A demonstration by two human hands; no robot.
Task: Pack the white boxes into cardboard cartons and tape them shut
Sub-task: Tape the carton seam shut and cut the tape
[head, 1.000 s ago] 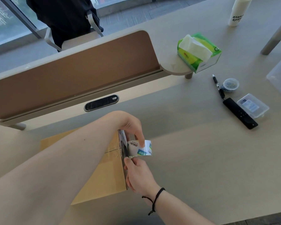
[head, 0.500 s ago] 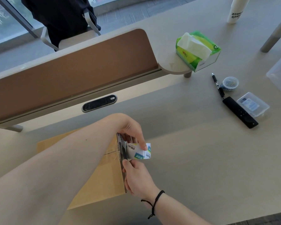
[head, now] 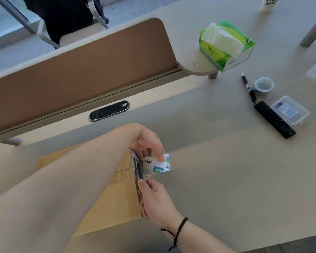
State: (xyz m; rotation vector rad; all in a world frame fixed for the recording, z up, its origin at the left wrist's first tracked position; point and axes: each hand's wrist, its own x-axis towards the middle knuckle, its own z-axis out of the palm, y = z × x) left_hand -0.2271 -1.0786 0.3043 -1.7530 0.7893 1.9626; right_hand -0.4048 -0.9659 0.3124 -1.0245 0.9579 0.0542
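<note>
left hand [head: 148, 145] pinches the tape roll [head: 158, 164] at the carton [head: 113, 196] edge; right hand [head: 156, 201] grips a blade, prob. carton looks light, stiff; steady it by its edges.

Carton [head: 108, 207] is plain matt cardboard with shiny clear tape [head: 125, 169] on the seam. Tape roll [head: 158, 164] looks glossy, desk [head: 226, 179] smooth and matt.
</note>
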